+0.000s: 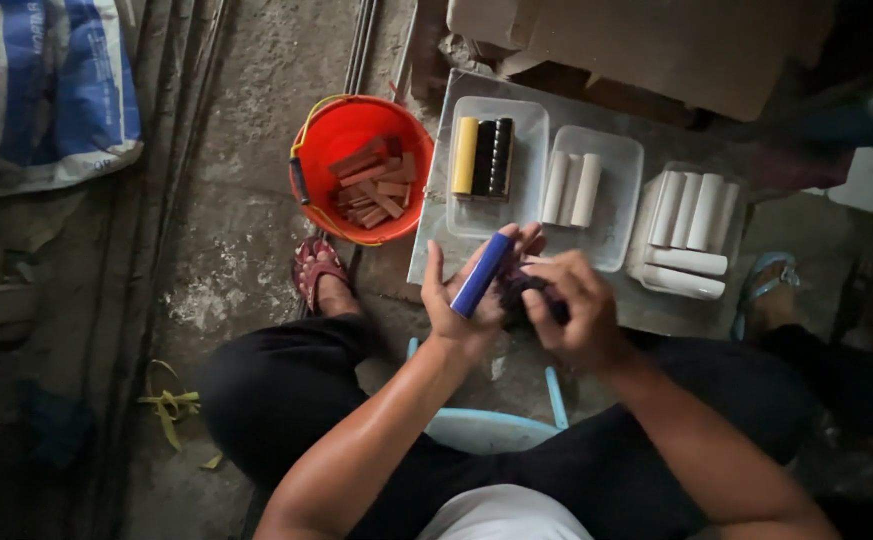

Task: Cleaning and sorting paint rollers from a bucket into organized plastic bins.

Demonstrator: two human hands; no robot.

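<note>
Hands over lap, near edge of grey board (437,262).
Left hand (467,300) curled around blue cylinder (482,274); right hand (572,310) pinching small dark item (522,290) just beside. Far: clear trays (532,150), red bucket (329,135) at left.

A grey board (437,245) lies flat on the concrete floor (227,250), far of the seated person's knees. Three clear trays rest on it in a row. The left tray (527,150) holds a yellow stick and dark sticks side by side. The middle tray (617,190) holds three white sticks. The right tray (647,215) holds more white sticks, some upright in the row and two laid across at its near end. Just left of the board, a red bucket (332,130) of brown blocks stands on the floor. A blue-and-white sack (42,90) lies far left. Yellow scraps (170,408) lie near left.
</note>
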